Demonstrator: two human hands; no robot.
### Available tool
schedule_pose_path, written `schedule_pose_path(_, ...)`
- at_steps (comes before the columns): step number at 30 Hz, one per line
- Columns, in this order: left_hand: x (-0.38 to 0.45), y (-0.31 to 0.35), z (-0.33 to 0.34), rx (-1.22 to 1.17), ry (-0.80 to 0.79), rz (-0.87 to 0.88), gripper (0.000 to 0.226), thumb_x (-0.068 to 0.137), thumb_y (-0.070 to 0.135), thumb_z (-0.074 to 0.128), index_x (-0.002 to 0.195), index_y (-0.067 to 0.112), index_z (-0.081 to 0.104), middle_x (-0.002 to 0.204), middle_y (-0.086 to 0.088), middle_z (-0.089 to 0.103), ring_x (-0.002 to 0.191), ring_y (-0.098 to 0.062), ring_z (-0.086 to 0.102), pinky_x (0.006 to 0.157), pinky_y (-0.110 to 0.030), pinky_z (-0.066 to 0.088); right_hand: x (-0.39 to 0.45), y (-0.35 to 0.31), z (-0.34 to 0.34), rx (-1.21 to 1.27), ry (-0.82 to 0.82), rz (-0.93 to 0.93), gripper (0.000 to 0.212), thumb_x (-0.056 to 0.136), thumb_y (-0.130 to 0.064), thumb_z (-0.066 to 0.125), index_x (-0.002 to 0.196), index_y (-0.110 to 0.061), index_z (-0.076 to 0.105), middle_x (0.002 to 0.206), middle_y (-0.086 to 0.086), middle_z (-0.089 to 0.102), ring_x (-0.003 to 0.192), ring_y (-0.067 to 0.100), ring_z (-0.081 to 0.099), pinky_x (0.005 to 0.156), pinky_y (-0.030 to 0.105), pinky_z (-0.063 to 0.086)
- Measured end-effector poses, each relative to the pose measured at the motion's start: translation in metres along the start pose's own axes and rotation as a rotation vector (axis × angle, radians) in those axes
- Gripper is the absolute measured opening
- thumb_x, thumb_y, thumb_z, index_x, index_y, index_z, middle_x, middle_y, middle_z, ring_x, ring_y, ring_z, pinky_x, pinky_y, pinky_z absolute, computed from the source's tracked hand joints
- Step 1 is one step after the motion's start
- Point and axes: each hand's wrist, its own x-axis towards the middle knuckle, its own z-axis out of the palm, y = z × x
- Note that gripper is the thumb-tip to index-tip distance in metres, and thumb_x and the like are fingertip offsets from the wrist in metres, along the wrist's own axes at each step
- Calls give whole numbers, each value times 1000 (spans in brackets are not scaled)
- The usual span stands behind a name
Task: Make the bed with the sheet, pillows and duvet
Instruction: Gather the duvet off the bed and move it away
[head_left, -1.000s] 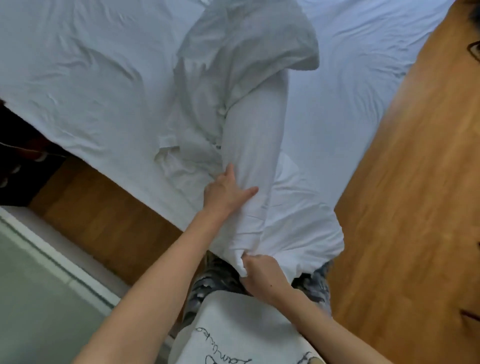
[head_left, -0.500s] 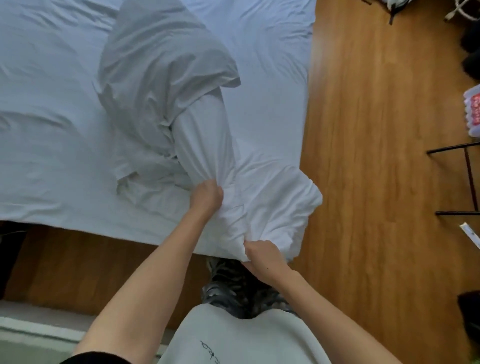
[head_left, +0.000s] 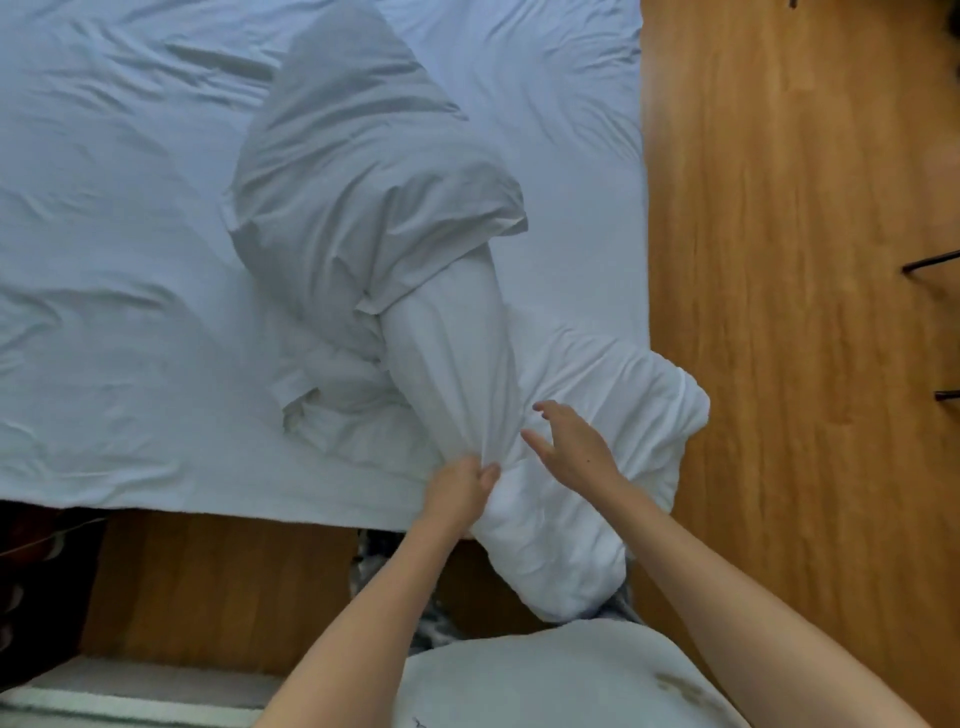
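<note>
White cotton duvet overhangs the bed's corner; your left hand pinches it, your right hand hovers spread, holding nothing. That lone grip may slip, dropping it floorward.

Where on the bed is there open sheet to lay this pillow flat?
Open sheet lies left of the grey pillowcase, plus a narrower strip between it and the floor-side edge. The near corner is crowded: white pillow, left hand gripping it, right hand over it.

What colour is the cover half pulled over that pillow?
Pale grey cover over a white pillow, seen best in the head view.
</note>
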Motion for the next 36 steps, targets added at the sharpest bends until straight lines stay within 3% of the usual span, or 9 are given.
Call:
schedule_pose_path(6, 12, -33, -72, 16, -302, 317, 34, 98, 39, 50, 71, 18, 51, 64, 4, 48, 61, -14, 48, 56, -29, 34, 50, -79, 43, 299, 343, 359, 48, 96, -43, 47, 129, -9, 41, 130, 11, 50, 111, 28, 54, 79, 33, 39)
schedule_pose_path(9, 27, -86, -144, 41, -91, 346, 27, 97, 37, 51, 83, 15, 60, 77, 1, 60, 76, -20, 58, 65, -34, 44, 61, -106, 48, 249, 477, 433, 54, 95, -41, 49, 137, -10, 37, 138, 13, 45, 121, 31, 47, 93, 41, 42)
schedule_pose_path(13, 77, -139, -252, 30, 215, 165, 22, 94, 31, 55, 102, 14, 66, 103, -4, 69, 97, -24, 64, 78, -33, 46, 90, -147, 36, 135, 634, 358, 57, 94, -37, 53, 140, -8, 37, 142, 14, 40, 129, 32, 39, 104, 43, 36)
schedule_pose_path(18, 139, -129, -331, 80, 375, 197, 43, 96, 31, 53, 134, 11, 52, 135, -11, 55, 123, -28, 51, 97, -38, 41, 150, -198, 17, 28, 701, 162, 62, 92, -37, 59, 139, -4, 38, 142, 19, 39, 132, 34, 36, 109, 42, 32)
schedule_pose_path(23, 171, -99, -339, 161, 378, 358, 59, 96, 35, 54, 148, 16, 34, 147, -10, 39, 135, -27, 37, 105, -41, 36, 209, -231, -13, -252, 658, -18, 90, 80, -55, 67, 148, -10, 29, 151, 23, 29, 139, 39, 26, 114, 47, 22)
schedule_pose_path(29, 202, -81, -329, 224, 222, 409, 64, 94, 47, 53, 150, 26, 31, 158, -9, 24, 143, -31, 22, 113, -42, 24, 293, -252, -56, -573, 264, -100, 119, 71, -74, 61, 153, -16, -2, 159, 18, 7, 147, 32, 4, 119, 47, 5)
schedule_pose_path(31, 212, -84, -319, 223, 148, 403, 59, 96, 44, 52, 149, 29, 33, 159, -8, 21, 145, -29, 19, 116, -38, 18, 312, -250, -51, -610, 183, -101, 113, 70, -71, 65, 151, -10, 14, 152, 19, 26, 142, 32, 22, 116, 45, 15)
schedule_pose_path(34, 221, -90, -309, 182, 91, 426, 53, 96, 35, 54, 146, 24, 40, 158, -8, 25, 145, -26, 21, 117, -34, 16, 327, -235, -41, -634, 189, -78, 71, 79, -54, 69, 126, -6, 45, 126, 15, 55, 115, 32, 52, 91, 37, 38)
schedule_pose_path(36, 223, -93, -309, 107, 160, 460, 48, 94, 28, 58, 141, 17, 49, 150, -10, 39, 139, -25, 32, 113, -32, 22, 326, -221, -33, -643, 187, -70, 51, 87, -46, 63, 116, -6, 50, 116, 15, 61, 105, 33, 58, 74, 34, 36)
